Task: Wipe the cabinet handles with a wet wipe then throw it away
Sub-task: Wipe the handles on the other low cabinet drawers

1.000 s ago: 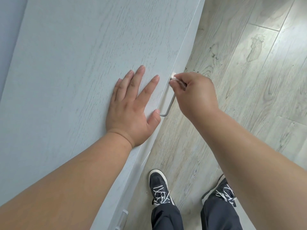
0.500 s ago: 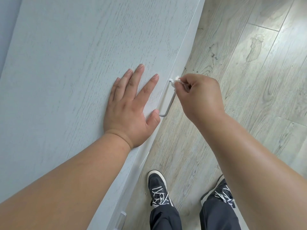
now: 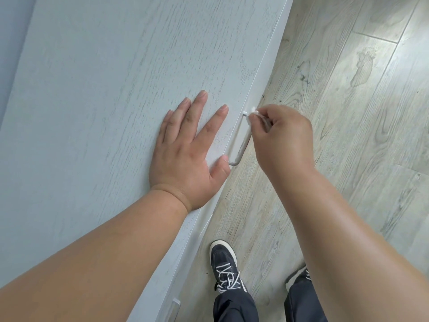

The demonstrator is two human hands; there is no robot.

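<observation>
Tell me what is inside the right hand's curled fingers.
The right hand pinches a white wet wipe; a tuft shows at its fingertips, against the far end of the cabinet handle. The rest is covered by the fingers.

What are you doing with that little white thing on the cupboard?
A person is wiping a cabinet handle. The right hand pinches a small white wet wipe against the far end of the metal handle. The left hand lies flat, fingers spread, on the pale cabinet beside it. Another handle shows nearer the person's feet, with no hand on it.
</observation>
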